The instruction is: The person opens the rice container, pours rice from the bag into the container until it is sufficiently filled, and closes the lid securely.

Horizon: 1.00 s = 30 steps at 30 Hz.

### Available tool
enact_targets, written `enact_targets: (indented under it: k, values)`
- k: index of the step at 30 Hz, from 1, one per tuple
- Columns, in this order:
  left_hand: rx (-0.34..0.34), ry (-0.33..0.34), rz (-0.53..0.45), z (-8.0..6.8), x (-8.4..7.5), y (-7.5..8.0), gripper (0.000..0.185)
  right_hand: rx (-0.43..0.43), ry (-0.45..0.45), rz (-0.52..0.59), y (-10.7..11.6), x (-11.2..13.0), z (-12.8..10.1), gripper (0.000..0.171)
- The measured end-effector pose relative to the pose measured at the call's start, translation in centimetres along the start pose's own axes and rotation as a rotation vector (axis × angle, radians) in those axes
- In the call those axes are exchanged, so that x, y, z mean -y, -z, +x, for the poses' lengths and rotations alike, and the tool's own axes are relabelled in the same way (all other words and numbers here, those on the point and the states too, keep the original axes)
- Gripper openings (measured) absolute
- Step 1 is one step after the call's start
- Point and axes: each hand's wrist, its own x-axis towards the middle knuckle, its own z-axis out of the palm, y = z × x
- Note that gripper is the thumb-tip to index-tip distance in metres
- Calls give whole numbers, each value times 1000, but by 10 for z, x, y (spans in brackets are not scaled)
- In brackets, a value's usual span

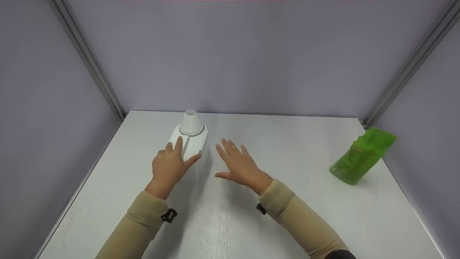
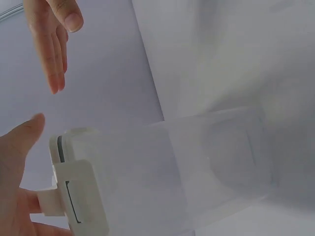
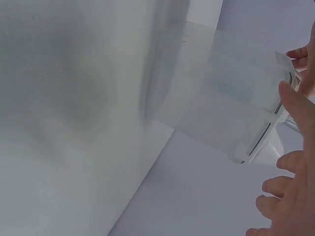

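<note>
A tall clear plastic storage container (image 2: 182,162) stands upright at the back left of the table. Its white lid (image 1: 196,143) carries a white cone-shaped spout or cap (image 1: 191,123). My left hand (image 1: 169,166) is over the lid's near left part, with fingers extended; one finger touches a raised tab (image 2: 51,202) in the left wrist view, while the thumb points away from the lid. My right hand (image 1: 243,166) hovers to the right of the container, fingers spread and holding nothing. In the head view the see-through body is hard to make out beneath the lid.
On the right side of the white table (image 1: 298,162) a green pouch (image 1: 363,154) stands upright, near the right wall. Grey-lilac panels (image 1: 244,57) enclose the back and both sides, with metal posts (image 1: 90,61) at the corners.
</note>
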Motion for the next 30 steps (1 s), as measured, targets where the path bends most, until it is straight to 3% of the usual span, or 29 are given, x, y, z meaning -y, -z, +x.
enact_targets:
  k: [6, 9, 12, 17, 24, 30]
  values:
    - [96, 48, -107, 2, 21, 8, 61, -11, 36, 18, 5, 22, 13, 89]
    - [195, 68, -163, -1, 31, 10, 60, -29, 50, 24, 5, 33, 19, 90]
    - [243, 74, -215, -5, 38, 12, 63, -59, 62, 26, 4, 43, 26, 91]
    - [228, 9, -229, -11, 39, 14, 62, -91, 78, 27, 5, 54, 33, 92]
    - [156, -140, -140, -15, 27, 12, 57, -33, 55, 105, 1, 58, 37, 90]
    - [119, -235, -83, -21, 21, 8, 62, -122, 11, -75, -3, 59, 40, 89]
